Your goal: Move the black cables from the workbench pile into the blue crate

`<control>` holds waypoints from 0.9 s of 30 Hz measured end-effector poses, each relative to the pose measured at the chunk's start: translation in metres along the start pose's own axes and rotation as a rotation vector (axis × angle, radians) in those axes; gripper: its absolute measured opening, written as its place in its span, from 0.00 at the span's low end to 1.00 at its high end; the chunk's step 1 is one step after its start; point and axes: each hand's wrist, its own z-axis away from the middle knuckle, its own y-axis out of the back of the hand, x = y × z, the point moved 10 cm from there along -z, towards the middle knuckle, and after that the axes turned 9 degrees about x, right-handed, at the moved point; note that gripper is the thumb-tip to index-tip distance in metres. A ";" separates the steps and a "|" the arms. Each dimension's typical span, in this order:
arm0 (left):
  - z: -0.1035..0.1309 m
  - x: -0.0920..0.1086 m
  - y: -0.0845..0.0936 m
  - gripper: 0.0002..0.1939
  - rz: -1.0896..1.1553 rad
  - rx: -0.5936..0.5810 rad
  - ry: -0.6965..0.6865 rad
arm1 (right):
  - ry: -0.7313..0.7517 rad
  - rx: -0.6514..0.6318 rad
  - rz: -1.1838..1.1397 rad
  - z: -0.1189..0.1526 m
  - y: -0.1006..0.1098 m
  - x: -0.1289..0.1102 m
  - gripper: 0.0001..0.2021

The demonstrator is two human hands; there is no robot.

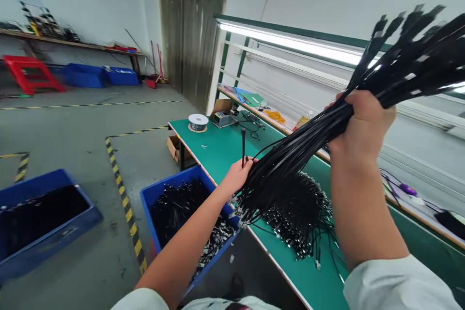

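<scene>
My right hand [365, 123], raised at the right, is closed around a thick bundle of black cables [301, 140]. Metal plugs fan out above the fist, slightly blurred, and the lower ends hang down over the table's edge. Beside the bundle's lower part, my left hand [238, 174] pinches a single black cable [243, 143], whose end stands upright above the fingers. A large pile of black cables [296, 208] with metal plugs lies on the green table [218, 147] below the bundle. Part of that pile is hidden behind the bundle.
Below the table's left edge stands a blue bin [147, 203] of cables; another blue bin [47, 237] sits farther left. A wire spool [198, 122] and a grey metal box [222, 118] are at the table's far end. A shelf [285, 123] runs along the back.
</scene>
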 end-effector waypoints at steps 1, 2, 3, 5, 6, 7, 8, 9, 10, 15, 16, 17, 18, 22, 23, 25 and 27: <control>0.003 -0.001 0.016 0.21 -0.032 0.044 0.007 | -0.037 -0.008 0.013 0.011 -0.008 0.010 0.05; 0.006 -0.003 0.035 0.20 -0.041 0.114 0.011 | -0.069 -0.012 0.023 0.022 -0.015 0.021 0.05; 0.009 -0.003 0.056 0.19 -0.028 0.198 0.009 | -0.095 -0.011 0.025 0.031 -0.021 0.031 0.05; 0.015 0.002 0.096 0.20 0.048 0.346 -0.021 | -0.132 0.008 0.010 0.046 -0.029 0.053 0.06; 0.017 0.009 0.111 0.21 0.099 0.382 -0.052 | -0.150 0.014 -0.002 0.054 -0.032 0.065 0.06; 0.017 0.020 0.123 0.22 0.150 0.388 -0.082 | -0.172 0.015 -0.013 0.061 -0.036 0.077 0.06; 0.016 0.033 0.132 0.24 0.193 0.374 -0.105 | -0.198 0.014 -0.021 0.069 -0.040 0.090 0.07; 0.014 0.047 0.138 0.25 0.225 0.352 -0.118 | -0.229 0.008 -0.025 0.077 -0.044 0.104 0.07; 0.011 0.062 0.142 0.26 0.241 0.327 -0.123 | -0.260 -0.003 -0.025 0.086 -0.049 0.117 0.08; -0.013 0.117 0.143 0.25 0.111 0.273 -0.146 | -0.384 -0.060 0.022 0.142 -0.073 0.162 0.13; -0.018 0.121 0.138 0.25 0.062 0.266 -0.171 | -0.398 -0.080 0.030 0.155 -0.079 0.166 0.14; -0.022 0.122 0.134 0.26 0.019 0.264 -0.196 | -0.411 -0.111 0.029 0.166 -0.086 0.170 0.15; -0.025 0.120 0.130 0.28 -0.011 0.268 -0.215 | -0.427 -0.148 0.021 0.178 -0.094 0.173 0.15; -0.022 0.100 0.128 0.39 -0.052 0.299 -0.233 | -0.533 -0.259 0.019 0.214 -0.118 0.186 0.13; -0.018 0.098 0.129 0.42 -0.056 0.271 -0.252 | -0.565 -0.281 0.041 0.221 -0.121 0.189 0.13; -0.009 0.098 0.130 0.52 -0.071 0.154 -0.300 | -0.616 -0.355 0.074 0.234 -0.128 0.193 0.13; -0.003 0.098 0.139 0.61 -0.116 0.072 -0.316 | -0.638 -0.441 0.078 0.246 -0.137 0.193 0.15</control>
